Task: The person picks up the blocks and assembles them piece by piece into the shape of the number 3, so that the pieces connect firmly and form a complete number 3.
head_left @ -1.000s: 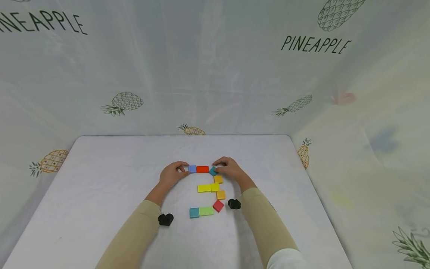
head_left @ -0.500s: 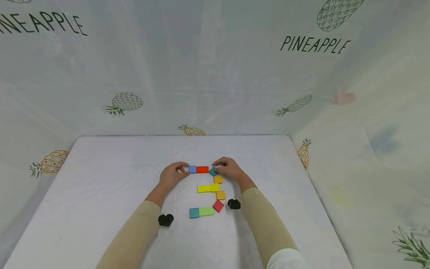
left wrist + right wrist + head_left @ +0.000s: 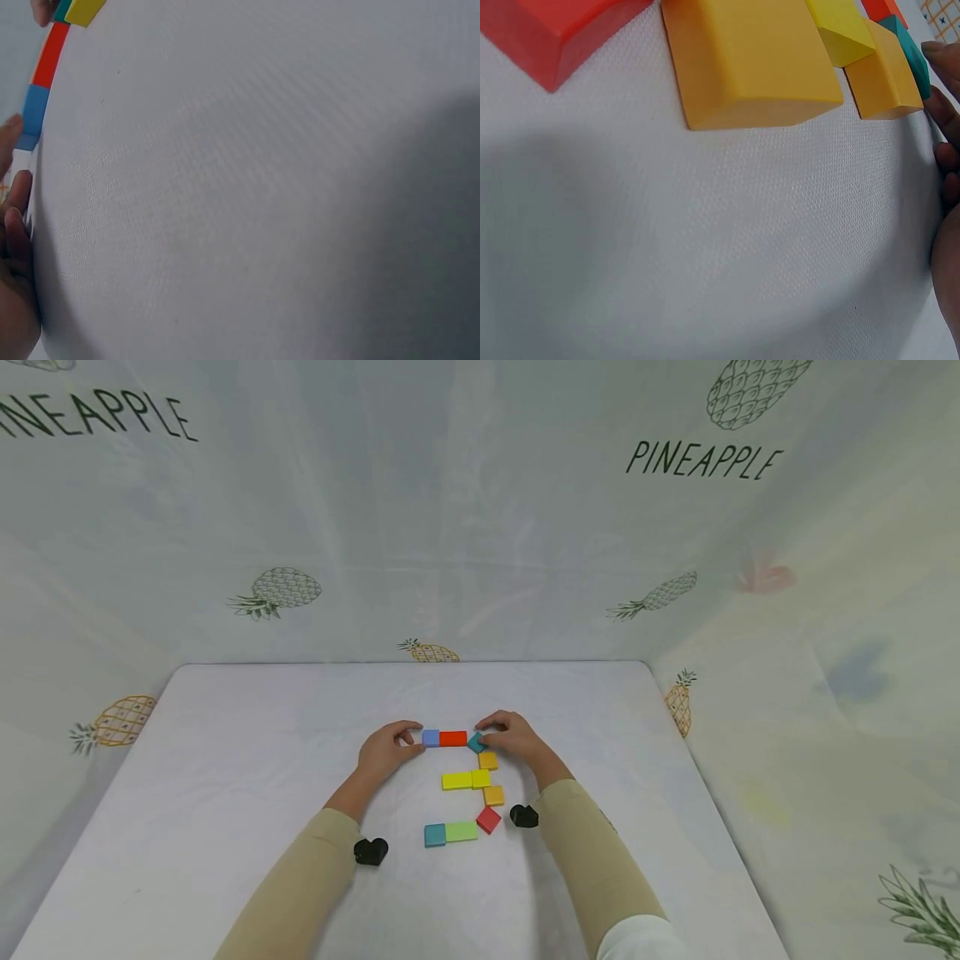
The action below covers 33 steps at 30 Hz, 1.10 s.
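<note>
In the head view, the left hand (image 3: pixel 386 751) is at the left end of a row of blocks, its thumb and index finger at the corners of a blue block (image 3: pixel 431 738). A red rectangular block (image 3: pixel 453 738) touches the blue one. At the row's right end, the right hand (image 3: pixel 517 739) pinches a turned teal block (image 3: pixel 476 742) between thumb and index finger. The left wrist view shows a fingertip against the blue block (image 3: pixel 35 112). The teal block (image 3: pixel 913 56) appears beside the right fingers in the right wrist view.
Below lie orange blocks (image 3: pixel 487 761), yellow blocks (image 3: pixel 457 781), a tilted red block (image 3: pixel 489 819), a light green block (image 3: pixel 461 832) and a second teal block (image 3: pixel 435 835). Black heart-shaped pieces (image 3: pixel 371 852) sit beside both forearms. Pineapple-print cloth (image 3: pixel 480 527) hangs behind the white table (image 3: pixel 262 760).
</note>
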Each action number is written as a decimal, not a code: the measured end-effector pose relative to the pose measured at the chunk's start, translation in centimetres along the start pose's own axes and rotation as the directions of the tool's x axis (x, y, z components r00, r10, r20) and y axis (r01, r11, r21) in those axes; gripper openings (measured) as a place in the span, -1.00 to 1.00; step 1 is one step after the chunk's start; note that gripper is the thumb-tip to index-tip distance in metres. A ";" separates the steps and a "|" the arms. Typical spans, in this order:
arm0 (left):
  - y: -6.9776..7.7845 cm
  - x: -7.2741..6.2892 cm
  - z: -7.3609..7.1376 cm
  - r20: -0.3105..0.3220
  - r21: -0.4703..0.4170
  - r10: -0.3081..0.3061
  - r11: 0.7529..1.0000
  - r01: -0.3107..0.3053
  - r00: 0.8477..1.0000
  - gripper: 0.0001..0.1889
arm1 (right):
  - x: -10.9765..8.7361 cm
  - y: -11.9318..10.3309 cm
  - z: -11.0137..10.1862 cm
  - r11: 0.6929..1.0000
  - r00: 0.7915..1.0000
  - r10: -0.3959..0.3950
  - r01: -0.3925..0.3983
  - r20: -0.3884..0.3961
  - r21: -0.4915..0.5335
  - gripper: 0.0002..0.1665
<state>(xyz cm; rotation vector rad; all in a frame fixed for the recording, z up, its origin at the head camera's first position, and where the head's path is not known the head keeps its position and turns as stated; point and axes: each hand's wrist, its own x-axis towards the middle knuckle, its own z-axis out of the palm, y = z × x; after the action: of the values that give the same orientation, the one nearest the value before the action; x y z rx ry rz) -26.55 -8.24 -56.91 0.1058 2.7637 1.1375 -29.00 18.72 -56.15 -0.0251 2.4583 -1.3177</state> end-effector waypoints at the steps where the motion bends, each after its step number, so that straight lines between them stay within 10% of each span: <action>1: 0.0 0.0 0.0 0.003 -0.008 -0.003 1.000 0.003 1.000 -0.54 | 0.0 0.0 -0.1 1.000 1.000 -0.001 0.001 0.000 -0.002 -0.80; 11: 1.4 -1.0 -0.6 0.057 -0.212 0.014 0.977 -0.001 0.998 -0.47 | -0.5 0.3 -1.0 0.997 1.000 -0.011 0.012 0.017 -0.070 -0.77; 20: 4.2 -2.7 -2.4 0.056 -0.207 0.044 0.978 -0.032 0.997 -0.47 | -1.8 -2.4 -1.6 0.994 0.998 -0.026 0.031 0.049 -0.102 -0.75; 33: 7.1 -6.1 -5.6 0.024 -0.103 0.163 0.982 -0.160 0.986 -0.45 | -5.4 -7.3 -2.4 0.933 0.947 -0.281 0.308 0.158 -0.188 -0.62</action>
<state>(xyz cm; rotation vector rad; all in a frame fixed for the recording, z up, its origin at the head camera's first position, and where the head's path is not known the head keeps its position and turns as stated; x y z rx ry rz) -21.35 -7.80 -47.28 0.3397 2.7050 1.2991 -25.70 17.45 -47.43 -0.5362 2.5407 -1.1168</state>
